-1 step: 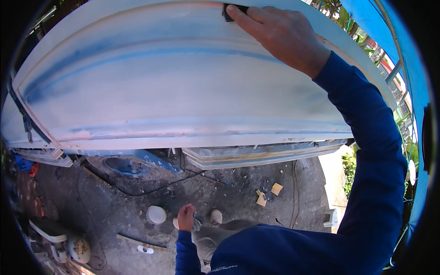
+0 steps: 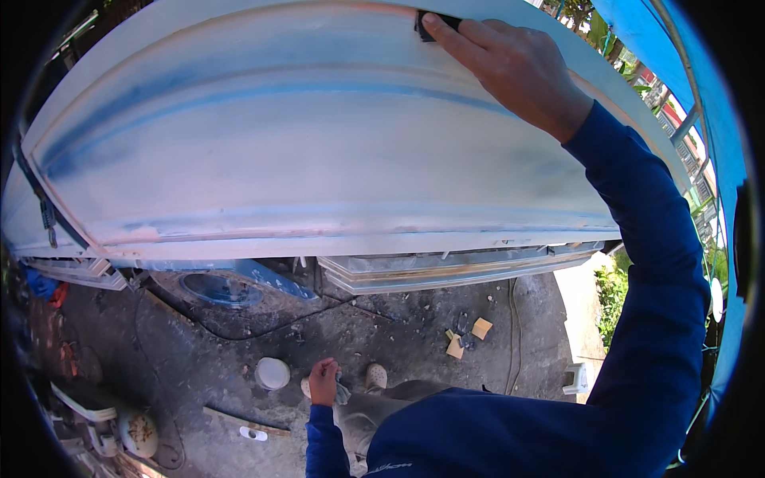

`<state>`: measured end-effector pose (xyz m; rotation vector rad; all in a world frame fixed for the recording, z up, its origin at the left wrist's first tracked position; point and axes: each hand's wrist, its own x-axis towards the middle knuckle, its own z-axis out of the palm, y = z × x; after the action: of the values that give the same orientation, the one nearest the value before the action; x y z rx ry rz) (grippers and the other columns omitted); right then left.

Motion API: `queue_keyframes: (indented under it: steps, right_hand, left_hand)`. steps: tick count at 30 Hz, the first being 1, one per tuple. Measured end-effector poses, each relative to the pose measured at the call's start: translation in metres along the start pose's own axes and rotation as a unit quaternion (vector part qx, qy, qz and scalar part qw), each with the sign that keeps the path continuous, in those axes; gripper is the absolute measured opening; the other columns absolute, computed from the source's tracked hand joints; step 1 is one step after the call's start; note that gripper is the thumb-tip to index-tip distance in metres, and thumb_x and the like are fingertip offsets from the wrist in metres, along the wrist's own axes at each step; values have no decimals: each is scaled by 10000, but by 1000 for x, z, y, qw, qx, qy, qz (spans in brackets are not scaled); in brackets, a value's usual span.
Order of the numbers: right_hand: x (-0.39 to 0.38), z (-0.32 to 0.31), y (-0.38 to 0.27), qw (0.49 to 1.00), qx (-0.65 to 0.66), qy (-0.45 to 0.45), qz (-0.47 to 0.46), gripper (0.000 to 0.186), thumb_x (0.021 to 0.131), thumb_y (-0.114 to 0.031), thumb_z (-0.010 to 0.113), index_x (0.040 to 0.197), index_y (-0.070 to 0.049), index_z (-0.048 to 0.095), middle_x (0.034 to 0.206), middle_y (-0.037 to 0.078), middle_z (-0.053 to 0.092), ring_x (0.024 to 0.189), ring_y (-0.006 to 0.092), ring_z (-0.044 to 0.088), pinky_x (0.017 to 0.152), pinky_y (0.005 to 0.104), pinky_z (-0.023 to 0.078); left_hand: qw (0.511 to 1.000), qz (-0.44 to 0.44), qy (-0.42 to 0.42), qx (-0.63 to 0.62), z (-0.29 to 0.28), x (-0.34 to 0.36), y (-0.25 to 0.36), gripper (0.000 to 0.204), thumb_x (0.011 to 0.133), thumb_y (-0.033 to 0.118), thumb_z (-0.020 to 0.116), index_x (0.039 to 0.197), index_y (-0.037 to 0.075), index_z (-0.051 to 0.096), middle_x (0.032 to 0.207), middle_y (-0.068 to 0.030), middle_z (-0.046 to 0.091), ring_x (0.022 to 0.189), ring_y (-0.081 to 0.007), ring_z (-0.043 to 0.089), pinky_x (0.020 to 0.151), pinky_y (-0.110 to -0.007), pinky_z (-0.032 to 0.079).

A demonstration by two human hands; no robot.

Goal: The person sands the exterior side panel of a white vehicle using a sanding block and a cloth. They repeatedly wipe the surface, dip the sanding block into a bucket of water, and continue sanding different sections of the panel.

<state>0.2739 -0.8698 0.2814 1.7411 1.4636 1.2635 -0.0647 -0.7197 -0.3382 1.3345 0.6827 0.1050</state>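
White panel [image 2: 319, 159]: broad and curved, it fills the upper half of the view; a blue stripe [image 2: 343, 88] bends across it, and darker blue shading lies toward its left end.
Black block [image 2: 422, 34]: on the panel, close to the far edge, with a reddish streak [image 2: 362, 9] just to its left; much of the block is hidden under fingers.
Right grip [image 2: 518, 68]: closed on the black block, index finger stretched over its top; the blue sleeve [image 2: 665, 239] reaches up from the lower right.
Left grip [image 2: 323, 382]: low in front of the body, well apart from the panel, fingers curled; I cannot tell whether it holds anything.
Grey cloth [image 2: 343, 393]: just beside the left grip; whether they touch is unclear.
Concrete floor [image 2: 398, 319]: grey and stained, below the panel.
Round white tub [image 2: 272, 374]: on the floor, left of the left grip.
Yellow squares [image 2: 481, 328]: two lie near each other on the floor, right of the shoes [image 2: 376, 376].
Blue tarp [image 2: 645, 36]: hangs at the upper right.
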Motion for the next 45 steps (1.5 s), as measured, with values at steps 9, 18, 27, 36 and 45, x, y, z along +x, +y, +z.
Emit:
queue_keyframes:
  steps: [9,18,27,36,45]
  right_hand:
    - [39,11,-12,994,6,100,-46,340,892,-84,640,1209,38,643,774,25,574,650,141,622,510,293,500]
    - [34,30,-26,992,46,114,22,254,904,-96,621,1128,18,661,835,30,610,693,139,640,510,299,501]
    - [-144,23,34,989,-127,-30,73,478,936,-138,716,1399,-127,598,1094,17,708,1005,142,684,714,289,572]
    - [-196,-26,-147,682,533,20,501,221,1009,-163,614,1177,-27,661,841,141,701,678,277,675,596,363,515]
    - [-219,-42,-318,53,790,24,611,194,1034,-224,617,1141,-62,615,803,-51,511,641,27,492,548,208,425]
  left_hand:
    - [999,27,-38,-1,33,5,46,258,972,99,683,1187,-41,660,1003,-97,725,924,-145,694,846,-281,542]
    - [996,36,-77,-2,48,-9,69,263,984,90,663,1208,-49,654,1020,-102,727,951,-149,690,864,-281,528]
    - [977,52,-192,74,74,-20,105,258,1005,104,640,1227,-25,661,1022,-95,733,955,-143,686,880,-280,517]
    - [964,151,-216,27,143,-55,212,347,1060,156,567,1370,0,573,1041,-68,679,987,-127,632,886,-266,481]
    - [973,154,-164,-60,202,-57,219,379,1101,231,497,1386,-12,556,1188,-48,640,1077,-104,564,962,-264,445]
